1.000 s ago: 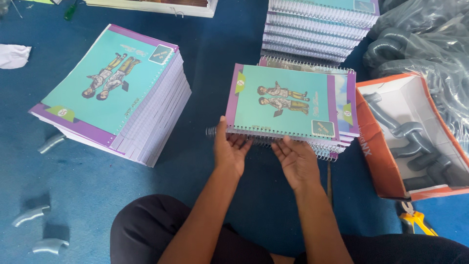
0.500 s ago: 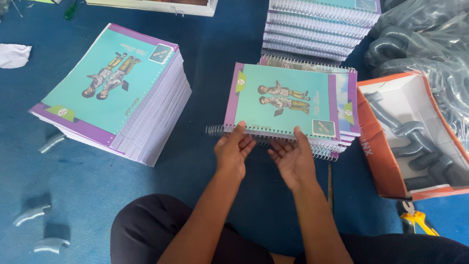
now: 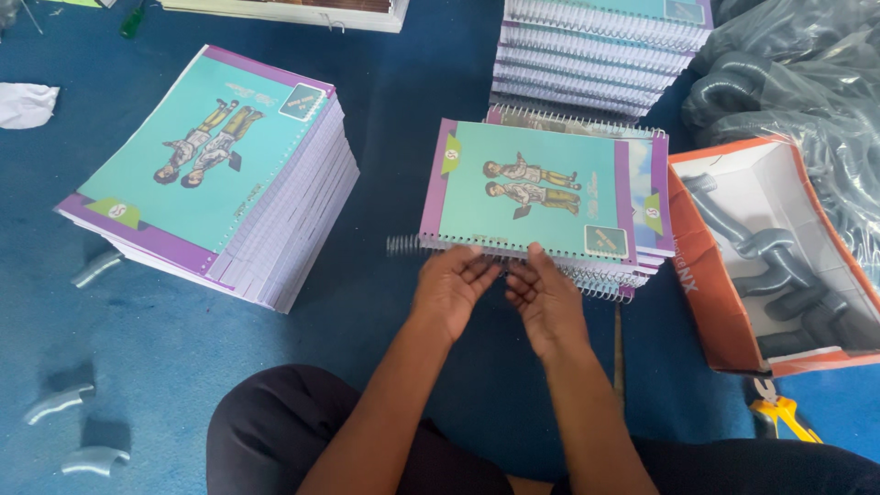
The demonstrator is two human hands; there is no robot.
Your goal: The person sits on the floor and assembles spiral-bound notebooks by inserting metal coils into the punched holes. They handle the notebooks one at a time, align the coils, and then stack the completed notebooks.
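A teal and purple notebook [image 3: 527,188] lies on top of a low pile of spiral-bound notebooks [image 3: 642,266] on the blue floor. A metal spiral coil [image 3: 403,244] runs along its near edge and sticks out to the left. My left hand [image 3: 451,291] and my right hand [image 3: 543,301] sit side by side at that edge. The fingertips of both hands pinch the coil near the middle. My forearms reach forward over my dark-trousered lap.
A tall stack of unbound notebook blocks [image 3: 211,174] stands at the left, and bound notebooks [image 3: 596,46] are stacked at the back. An orange cardboard box [image 3: 706,284] with grey pipe elbows and a plastic bag [image 3: 807,82] are on the right. Loose grey elbows [image 3: 60,403] lie near left.
My two hands have drawn a little closer together along the coil. The notebook and the piles have stayed where they were.
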